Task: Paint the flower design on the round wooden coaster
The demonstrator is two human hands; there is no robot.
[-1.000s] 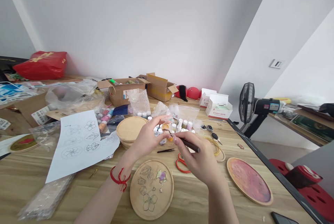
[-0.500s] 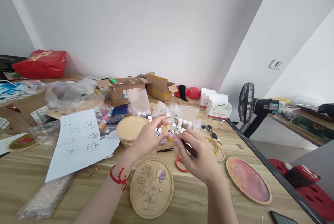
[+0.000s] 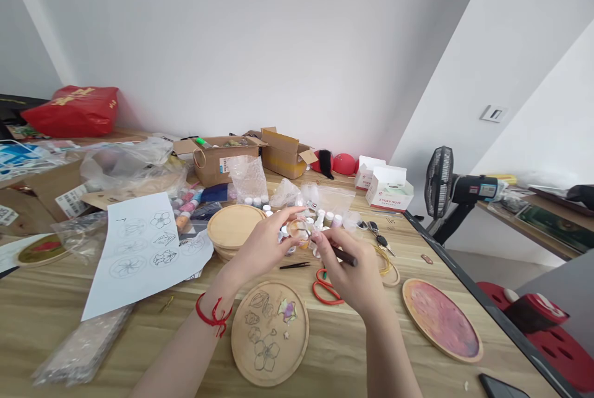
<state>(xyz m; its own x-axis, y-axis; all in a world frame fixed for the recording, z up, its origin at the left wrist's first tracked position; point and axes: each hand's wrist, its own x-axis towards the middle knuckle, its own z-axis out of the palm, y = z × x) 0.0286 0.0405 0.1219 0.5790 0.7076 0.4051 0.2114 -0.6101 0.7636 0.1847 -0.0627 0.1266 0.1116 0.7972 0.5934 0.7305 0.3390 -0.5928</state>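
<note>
Nearest the body lies a round wooden board with flower outlines and a small iridescent patch, the landmark for everything else. The left forearm crosses just left of it, a red string tied at the wrist. Well beyond the board, the left hand pinches a small clear round piece between thumb and fingertips, its exact form too small to tell. The right hand curls closed around a slim dark-handled tool, whose long axis lies nearly level across the table, thick end out to the right and narrow end pointing left toward the clear piece, the tip lost among the fingers. The two hands are close, their fingertips almost meeting over the clear piece. Just beyond the board sit fine tweezers, and to its right, red-handled scissors. Further right lies a pink-painted wooden disc. To its left are a sheet of flower sketches and, farther back, a plain wooden disc. Behind the hands stand small paint bottles among clear plastic bags — and farthest back, against the wall, cardboard boxes, a white sticky-note box and, off to the right, a black fan.
</note>
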